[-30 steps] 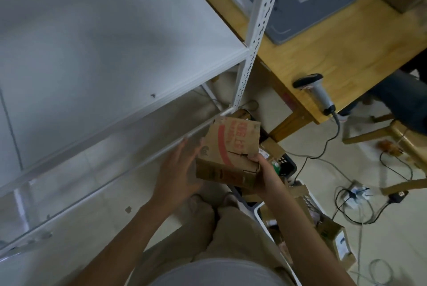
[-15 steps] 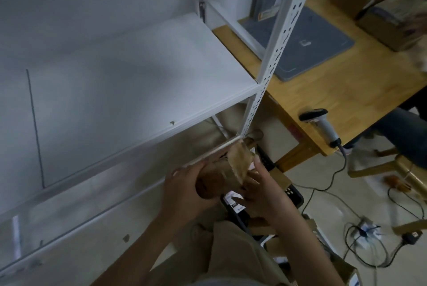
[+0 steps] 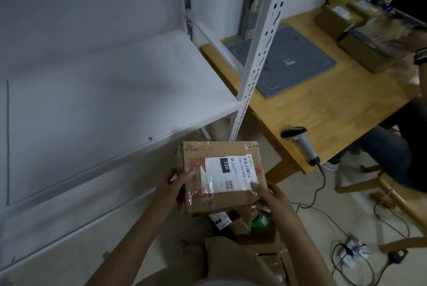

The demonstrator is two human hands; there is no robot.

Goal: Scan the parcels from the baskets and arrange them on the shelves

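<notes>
Both hands (image 3: 172, 183) (image 3: 270, 198) grip the labelled parcel (image 3: 219, 201).

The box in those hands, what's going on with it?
A person holds a cardboard parcel with both hands, the left hand on its left edge, the right hand at its right corner. Its white label faces up. The parcel is in front of the white shelf, not on it yet. The scanner lies on the wooden table, untouched.
</notes>
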